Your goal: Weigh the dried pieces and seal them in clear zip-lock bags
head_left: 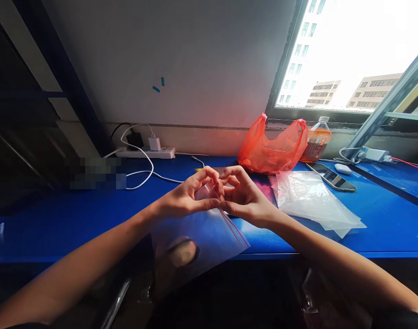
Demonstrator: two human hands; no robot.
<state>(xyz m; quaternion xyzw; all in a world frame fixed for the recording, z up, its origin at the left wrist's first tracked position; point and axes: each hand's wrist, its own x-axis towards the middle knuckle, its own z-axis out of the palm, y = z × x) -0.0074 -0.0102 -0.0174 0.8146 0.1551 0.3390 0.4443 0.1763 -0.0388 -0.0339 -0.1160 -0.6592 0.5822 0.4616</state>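
Both my hands meet over the front part of the blue table, thumbs and fingertips pressed together at the red-lined zip edge of a clear zip-lock bag (pixel 202 251). My left hand (pixel 190 194) pinches that edge from the left. From the right, my right hand (pixel 245 198) pinches it at nearly the same spot. The bag hangs down and to the left, past the table's front edge, with a rounded pale patch showing on its film. Whether that patch is a reflection or something inside, I cannot tell. Further right lies a stack of clear plastic bags (pixel 308 196).
A red plastic carrier bag (pixel 274 148) and a drink bottle (pixel 317 141) stand near the window. By them lie a phone (pixel 334 177) and a white earphone case (pixel 342 169). A power strip (pixel 143 152) with chargers and a white cable (pixel 152 171) is at the back left of the blue table (pixel 92 219).
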